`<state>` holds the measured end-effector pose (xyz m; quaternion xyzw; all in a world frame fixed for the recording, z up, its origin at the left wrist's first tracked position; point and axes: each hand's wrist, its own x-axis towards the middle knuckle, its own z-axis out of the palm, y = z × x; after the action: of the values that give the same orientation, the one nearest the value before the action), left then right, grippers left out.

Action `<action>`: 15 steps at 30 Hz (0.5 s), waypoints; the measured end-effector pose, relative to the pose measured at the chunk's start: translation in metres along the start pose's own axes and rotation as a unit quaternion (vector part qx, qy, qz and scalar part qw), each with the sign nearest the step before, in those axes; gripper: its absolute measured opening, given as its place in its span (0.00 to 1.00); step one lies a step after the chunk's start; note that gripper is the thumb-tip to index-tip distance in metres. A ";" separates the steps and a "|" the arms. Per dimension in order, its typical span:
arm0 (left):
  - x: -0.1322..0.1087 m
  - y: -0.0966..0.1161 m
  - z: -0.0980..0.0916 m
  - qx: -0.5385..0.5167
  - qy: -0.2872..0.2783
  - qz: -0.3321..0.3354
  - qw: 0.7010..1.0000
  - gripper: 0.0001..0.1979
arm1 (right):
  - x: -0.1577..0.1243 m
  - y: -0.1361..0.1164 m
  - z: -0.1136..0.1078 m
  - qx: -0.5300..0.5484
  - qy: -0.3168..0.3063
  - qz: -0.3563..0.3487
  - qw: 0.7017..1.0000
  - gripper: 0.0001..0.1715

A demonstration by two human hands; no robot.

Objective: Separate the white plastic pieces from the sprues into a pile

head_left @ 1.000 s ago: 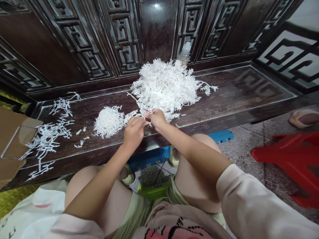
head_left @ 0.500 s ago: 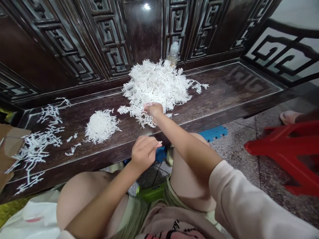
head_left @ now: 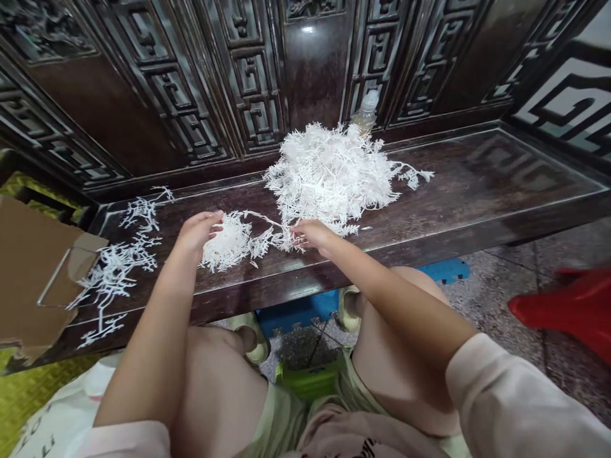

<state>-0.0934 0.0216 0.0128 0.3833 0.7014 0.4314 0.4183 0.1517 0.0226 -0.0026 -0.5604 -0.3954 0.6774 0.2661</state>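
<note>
- Pinching a white sprig (head_left: 263, 218) by its stem, my right hand (head_left: 312, 234) is narrow in front of the large heap (head_left: 334, 168); I judge that this grip leaves the rest free to arc left.
- My left hand (head_left: 196, 232) is loosely curved at the small heap (head_left: 230, 247), fingertips by its upper edge; I cannot tell whether a bit is between them.
- Both heaps lie on the dark bench (head_left: 453, 191), the small one left of the large, probably set apart so pieces don't mingle.
- Bare stems (head_left: 117, 264) lie farther left beside the cardboard (head_left: 33, 267), likely out of my way.
- A bottle (head_left: 366, 116) stands behind the large heap, presumably safer from knocks there.
</note>
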 end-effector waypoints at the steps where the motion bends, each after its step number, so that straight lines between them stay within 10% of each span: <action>1: 0.004 -0.006 -0.003 0.026 0.005 -0.016 1.000 0.15 | 0.001 0.000 -0.001 0.005 -0.002 0.002 1.000 0.07; 15: 0.037 -0.039 -0.001 0.036 0.038 -0.041 0.998 0.15 | 0.006 -0.003 -0.016 0.094 0.058 -0.025 0.994 0.02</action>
<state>-0.1145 0.0417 -0.0327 0.3521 0.7472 0.4025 0.3945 0.1652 0.0331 -0.0041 -0.5611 -0.3281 0.6711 0.3566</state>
